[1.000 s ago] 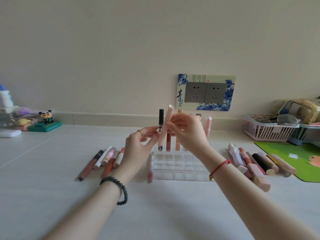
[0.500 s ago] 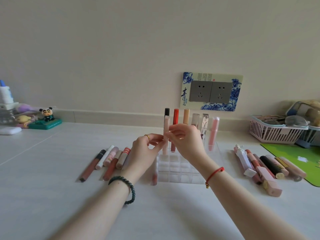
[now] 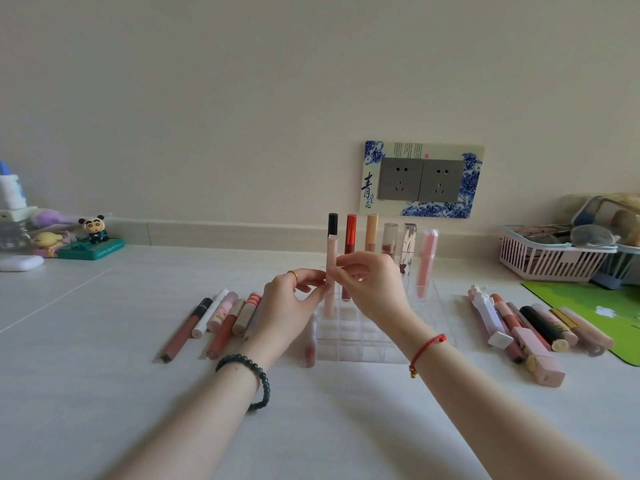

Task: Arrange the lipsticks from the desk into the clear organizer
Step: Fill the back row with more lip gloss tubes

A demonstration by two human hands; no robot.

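Left hand and right hand pinch black-capped lipstick, upright in far left compartment of clear organizer.

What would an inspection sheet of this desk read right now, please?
Surface: pale desk, smooth.
Job's things: clear organizer with six upright lipsticks in its back row; pale pink lipstick upright, lower end inside it; loose lipsticks lying left and right of it.
Clutter: panda figurine, pink basket, green mat.
Fingers: left hand and right hand both pinch the pale pink lipstick.
Cables: nothing seen.
Surroundings: cream wall, socket plate.
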